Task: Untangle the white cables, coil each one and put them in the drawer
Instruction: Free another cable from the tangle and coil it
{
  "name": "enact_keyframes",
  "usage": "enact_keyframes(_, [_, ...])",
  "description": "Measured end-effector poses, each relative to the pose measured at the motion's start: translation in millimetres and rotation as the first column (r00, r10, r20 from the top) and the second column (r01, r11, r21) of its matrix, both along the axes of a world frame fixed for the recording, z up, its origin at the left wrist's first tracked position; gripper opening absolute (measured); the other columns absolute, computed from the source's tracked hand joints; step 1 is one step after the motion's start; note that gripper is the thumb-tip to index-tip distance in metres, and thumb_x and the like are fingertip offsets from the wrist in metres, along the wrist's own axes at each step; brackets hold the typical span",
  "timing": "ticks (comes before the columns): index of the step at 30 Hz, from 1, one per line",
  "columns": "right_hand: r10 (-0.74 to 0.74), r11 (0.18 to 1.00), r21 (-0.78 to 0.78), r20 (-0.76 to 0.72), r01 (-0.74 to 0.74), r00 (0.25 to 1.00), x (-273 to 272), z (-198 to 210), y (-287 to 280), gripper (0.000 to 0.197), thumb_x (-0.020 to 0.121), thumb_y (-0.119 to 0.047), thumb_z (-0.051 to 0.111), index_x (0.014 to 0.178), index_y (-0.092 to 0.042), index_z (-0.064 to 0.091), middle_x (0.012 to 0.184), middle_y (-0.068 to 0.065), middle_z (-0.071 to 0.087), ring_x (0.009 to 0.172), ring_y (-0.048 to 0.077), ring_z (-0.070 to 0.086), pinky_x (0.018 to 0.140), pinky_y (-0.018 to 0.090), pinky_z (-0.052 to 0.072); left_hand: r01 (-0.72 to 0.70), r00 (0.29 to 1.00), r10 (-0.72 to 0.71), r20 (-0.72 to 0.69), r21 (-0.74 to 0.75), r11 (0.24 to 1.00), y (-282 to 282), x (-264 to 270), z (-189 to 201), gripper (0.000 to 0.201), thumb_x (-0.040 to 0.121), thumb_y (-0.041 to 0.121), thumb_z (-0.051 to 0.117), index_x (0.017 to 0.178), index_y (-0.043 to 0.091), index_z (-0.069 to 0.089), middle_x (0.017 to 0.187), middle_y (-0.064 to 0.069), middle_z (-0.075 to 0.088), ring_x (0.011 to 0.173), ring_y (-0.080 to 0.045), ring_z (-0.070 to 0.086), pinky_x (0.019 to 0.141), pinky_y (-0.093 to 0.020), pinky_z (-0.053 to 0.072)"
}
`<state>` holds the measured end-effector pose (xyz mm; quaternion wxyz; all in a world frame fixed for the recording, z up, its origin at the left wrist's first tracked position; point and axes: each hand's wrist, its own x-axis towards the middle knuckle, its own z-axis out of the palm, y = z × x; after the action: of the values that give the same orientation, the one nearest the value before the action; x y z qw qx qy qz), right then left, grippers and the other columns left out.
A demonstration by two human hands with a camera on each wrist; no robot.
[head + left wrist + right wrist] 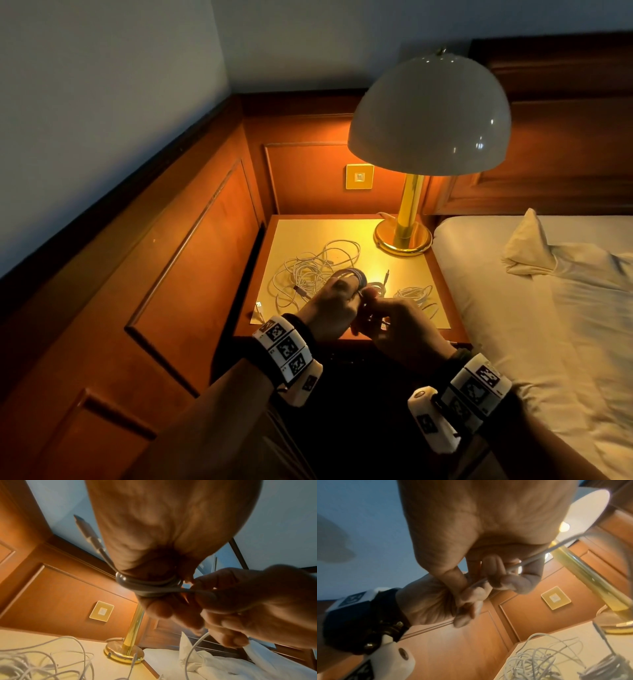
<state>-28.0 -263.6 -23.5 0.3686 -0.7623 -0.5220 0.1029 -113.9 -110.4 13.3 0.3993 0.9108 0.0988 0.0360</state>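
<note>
A loose tangle of white cables (308, 270) (537, 661) lies on the nightstand top (404, 308). My left hand (344, 291) (171, 612) has a white cable wound in a coil (349, 274) (150, 588) round its fingers, and the cable's plug (85, 530) sticks out behind the hand. My right hand (373, 303) (488, 586) pinches the free strand (529, 559) of that cable right beside the coil. Two bundled cables lie on the top: one (416, 294) to the right, one (606, 668) just beyond my hands. The drawer is not visible.
A brass lamp (407, 219) with a white dome shade (431, 113) stands at the back right of the nightstand. A wall switch (359, 176) sits on the wood panelling behind. A bed (548, 325) with white sheets adjoins on the right.
</note>
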Motion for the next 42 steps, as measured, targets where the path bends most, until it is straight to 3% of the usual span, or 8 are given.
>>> enact_keyframes(8, [-0.006, 0.96, 0.28, -0.028, 0.013, 1.0, 9.2, 26.4, -8.3, 0.032, 0.075, -0.048, 0.071, 0.082, -0.017, 0.073, 0.076, -0.014, 0.069, 0.075, 0.003, 0.066, 0.068, 0.013, 0.051, 0.065, 0.933, -0.262, -0.247, -0.6, 0.798, 8.9, -16.8, -2.3, 0.069, 0.106, 0.053, 0.023, 0.077, 0.005, 0.064, 0.045, 0.002, 0.05, 0.033, -0.008, 0.042, 0.039, -0.02, 0.034])
enact_keyframes(13, [-0.032, 0.904, 0.41, -0.217, 0.121, 0.976, 10.9, 13.2, 1.6, 0.016, 0.088, -0.026, 0.067, 0.092, -0.011, 0.07, 0.09, -0.004, 0.072, 0.088, 0.018, 0.068, 0.076, 0.036, 0.055, 0.143, 0.924, -0.376, 0.061, -0.971, 0.194, 1.0, -30.5, -2.6, 0.038, 0.105, 0.037, 0.04, 0.089, 0.007, 0.057, 0.051, 0.001, 0.041, 0.037, -0.009, 0.028, 0.042, -0.025, 0.023])
enact_keyframes(19, [0.064, 0.934, 0.337, -0.489, 0.12, 0.87, -22.5, -2.1, 16.0, 0.026, 0.091, 0.006, 0.052, 0.104, -0.014, 0.061, 0.095, 0.0, 0.066, 0.092, 0.003, 0.064, 0.076, 0.026, 0.054, 0.279, 0.957, -0.063, 0.285, -0.956, -0.088, -20.3, -18.6, 2.4, 0.029, 0.104, 0.026, 0.045, 0.101, 0.0, 0.059, 0.073, -0.01, 0.065, 0.062, -0.018, 0.063, 0.062, -0.028, 0.053])
enact_keyframes(21, [-0.022, 0.991, 0.11, -0.42, 0.075, 0.907, -28.6, 0.0, 15.0, 0.029, 0.094, 0.005, 0.053, 0.089, -0.023, 0.057, 0.081, -0.005, 0.061, 0.074, -0.005, 0.062, 0.062, 0.02, 0.05, 0.251, 0.967, 0.056, 0.249, -0.967, -0.035, -22.2, -10.8, 3.7, 0.029, 0.102, 0.024, 0.048, 0.102, -0.002, 0.061, 0.086, -0.018, 0.072, 0.077, -0.026, 0.072, 0.073, -0.035, 0.06])
enact_keyframes(24, [0.035, 0.981, -0.161, -0.387, -0.105, 0.921, -32.0, 3.2, 11.5, 0.008, 0.098, -0.017, 0.057, 0.104, -0.021, 0.061, 0.08, -0.001, 0.066, 0.066, 0.003, 0.063, 0.055, 0.02, 0.049, 0.163, 0.96, 0.152, 0.235, -0.911, 0.379, -16.6, -0.9, 4.3, 0.03, 0.103, 0.02, 0.045, 0.106, -0.008, 0.056, 0.095, -0.021, 0.074, 0.087, -0.031, 0.074, 0.081, -0.037, 0.06])
enact_keyframes(27, [0.068, 0.962, -0.24, -0.261, -0.133, 0.963, -27.9, 3.0, 8.9, 0.015, 0.098, -0.018, 0.054, 0.107, -0.016, 0.066, 0.079, 0.001, 0.07, 0.07, 0.01, 0.067, 0.064, 0.025, 0.053, 0.007, 0.965, 0.158, 0.21, -0.623, 0.782, -0.9, 5.8, -5.6, 0.026, 0.106, 0.012, 0.045, 0.108, -0.012, 0.054, 0.093, -0.022, 0.073, 0.084, -0.03, 0.073, 0.077, -0.036, 0.061])
enact_keyframes(30, [0.074, 0.99, -0.117, -0.043, -0.079, 0.996, -16.0, 2.5, 3.0, 0.014, 0.093, -0.017, 0.061, 0.102, -0.02, 0.071, 0.09, -0.005, 0.07, 0.079, 0.009, 0.067, 0.071, 0.027, 0.055, -0.019, 0.997, 0.044, 0.071, -0.33, 0.944, 15.5, 3.7, -15.2, 0.023, 0.104, 0.013, 0.05, 0.099, -0.008, 0.057, 0.086, -0.018, 0.067, 0.073, -0.026, 0.066, 0.073, -0.05, 0.057])
enact_keyframes(42, [0.102, 0.938, 0.34, -0.092, -0.065, 0.991, -3.8, -3.4, -0.6, 0.03, 0.095, -0.033, 0.059, 0.116, -0.013, 0.066, 0.109, -0.002, 0.068, 0.091, 0.019, 0.068, 0.071, 0.034, 0.058, 0.062, 0.919, -0.372, -0.13, -0.884, 0.463, 12.0, -20.0, -15.1, 0.056, 0.102, 0.054, 0.043, 0.063, 0.015, 0.041, 0.042, 0.002, 0.031, 0.029, -0.014, 0.032, 0.034, -0.024, 0.026])
